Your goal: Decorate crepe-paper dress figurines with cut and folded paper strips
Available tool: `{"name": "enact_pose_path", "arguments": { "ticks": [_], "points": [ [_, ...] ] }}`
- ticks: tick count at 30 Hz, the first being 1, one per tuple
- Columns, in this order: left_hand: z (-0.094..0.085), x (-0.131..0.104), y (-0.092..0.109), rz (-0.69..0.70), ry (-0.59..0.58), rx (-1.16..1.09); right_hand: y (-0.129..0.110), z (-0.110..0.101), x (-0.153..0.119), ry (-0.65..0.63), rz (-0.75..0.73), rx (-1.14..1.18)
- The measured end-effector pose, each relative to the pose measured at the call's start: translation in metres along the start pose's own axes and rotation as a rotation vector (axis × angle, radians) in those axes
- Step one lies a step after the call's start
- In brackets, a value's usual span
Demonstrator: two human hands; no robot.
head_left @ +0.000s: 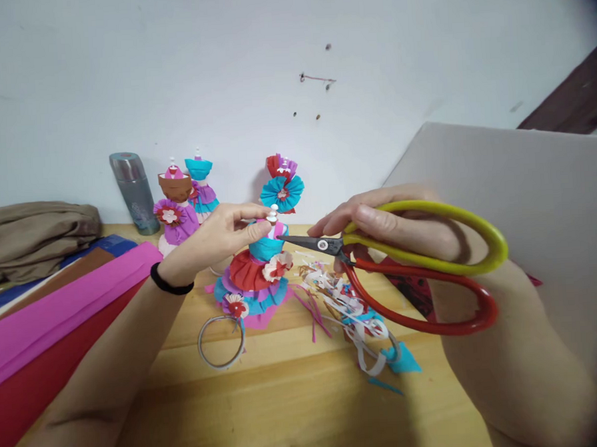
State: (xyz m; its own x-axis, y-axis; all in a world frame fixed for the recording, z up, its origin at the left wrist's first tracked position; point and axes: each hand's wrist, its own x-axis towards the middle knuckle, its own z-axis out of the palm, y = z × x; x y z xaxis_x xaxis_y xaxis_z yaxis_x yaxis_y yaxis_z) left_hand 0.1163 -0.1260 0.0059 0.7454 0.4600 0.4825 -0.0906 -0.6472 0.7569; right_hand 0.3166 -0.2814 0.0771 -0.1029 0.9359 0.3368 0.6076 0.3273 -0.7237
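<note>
A small dress-form figure [258,272] wears a tiered crepe paper dress in blue, red, purple and pink, with paper flowers on the skirt. My left hand [229,228] grips it near the top, thumb and fingers at the white neck knob and the blue bodice. In my right hand [393,222] is a pair of scissors [324,245] with one yellow and one red handle loop. Their dark blades lie together, points against the right side of the bodice. My right hand's lower fingers are partly hidden behind the handles.
More paper-dressed figures [175,210] stand at the back, by a grey thermos [135,195]. Paper scraps [358,317] lie right of the figure, a tape ring [201,345] in front. Crepe paper sheets [82,301] and brown cloth [39,237] are left; a white panel [527,198] stands right.
</note>
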Motion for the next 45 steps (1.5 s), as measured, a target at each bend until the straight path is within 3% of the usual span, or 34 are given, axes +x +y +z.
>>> {"name": "enact_pose_path", "arguments": {
  "ticks": [7, 11, 20, 23, 27, 30, 34, 38, 43, 45],
  "points": [
    [-0.001, -0.001, 0.0, -0.004, -0.007, 0.004, 0.0, -0.006, 0.01, -0.031, 0.006, 0.056],
    [-0.003, -0.002, -0.002, 0.002, -0.004, 0.015, 0.01, -0.008, 0.006, -0.051, 0.078, 0.227],
    [0.0, -0.004, 0.002, 0.001, 0.016, -0.072, 0.05, 0.019, -0.027, 0.322, 0.034, 0.806],
    [-0.003, -0.006, -0.003, -0.02, 0.042, -0.152, 0.074, 0.022, -0.031, 0.414, 0.063, 0.886],
    [-0.012, -0.009, -0.015, -0.102, -0.02, -0.158, 0.091, 0.017, -0.032, 0.425, 0.017, 0.885],
    [-0.014, -0.01, -0.021, -0.171, -0.15, -0.135, 0.087, 0.015, -0.034, 0.466, -0.034, 0.829],
    [-0.006, -0.01, -0.019, -0.202, -0.289, -0.15, 0.081, 0.019, -0.037, 0.567, 0.056, 0.81],
    [0.006, -0.012, -0.012, -0.216, -0.221, -0.141, 0.087, 0.027, -0.038, 0.751, -0.05, 0.754],
    [0.014, -0.015, -0.005, -0.182, -0.135, -0.123, 0.078, 0.039, -0.035, 0.745, -0.122, 0.883],
    [0.016, -0.015, 0.0, -0.21, -0.152, -0.072, 0.071, 0.043, -0.033, 0.757, -0.138, 0.905]
  ]
}}
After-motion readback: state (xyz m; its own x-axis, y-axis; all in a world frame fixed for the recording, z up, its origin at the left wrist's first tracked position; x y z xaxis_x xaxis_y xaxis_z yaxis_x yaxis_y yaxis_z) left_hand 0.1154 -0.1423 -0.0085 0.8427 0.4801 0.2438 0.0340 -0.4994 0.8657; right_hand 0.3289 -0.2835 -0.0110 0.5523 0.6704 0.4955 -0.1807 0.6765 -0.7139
